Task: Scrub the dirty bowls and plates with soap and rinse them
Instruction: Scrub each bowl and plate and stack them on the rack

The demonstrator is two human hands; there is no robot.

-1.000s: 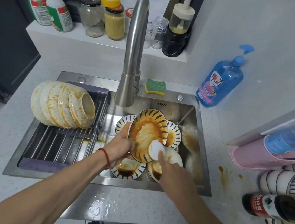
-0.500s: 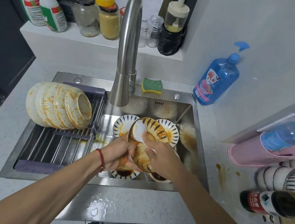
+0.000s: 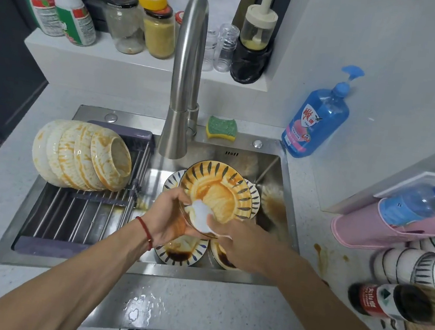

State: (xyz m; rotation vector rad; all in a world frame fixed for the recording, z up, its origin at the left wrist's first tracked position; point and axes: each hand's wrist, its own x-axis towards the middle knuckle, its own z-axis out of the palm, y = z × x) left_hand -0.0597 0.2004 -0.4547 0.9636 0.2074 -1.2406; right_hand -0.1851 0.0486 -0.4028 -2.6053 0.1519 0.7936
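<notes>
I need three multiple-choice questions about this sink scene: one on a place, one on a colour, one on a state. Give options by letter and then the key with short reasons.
1. Where is the green-and-yellow sponge?
A. on the sink rim beside the faucet
B. in the rack
C. in a hand

2. What colour is the pump soap bottle?
A. red
B. blue
C. white

3. The plate that the left hand holds is:
A. clean
B. broken
C. stained orange

Key: 1 A, it lies behind the basin beside the faucet; 2 B, its body is blue; 3 C, orange sauce smears it where the right hand rubs a white pad.
</notes>
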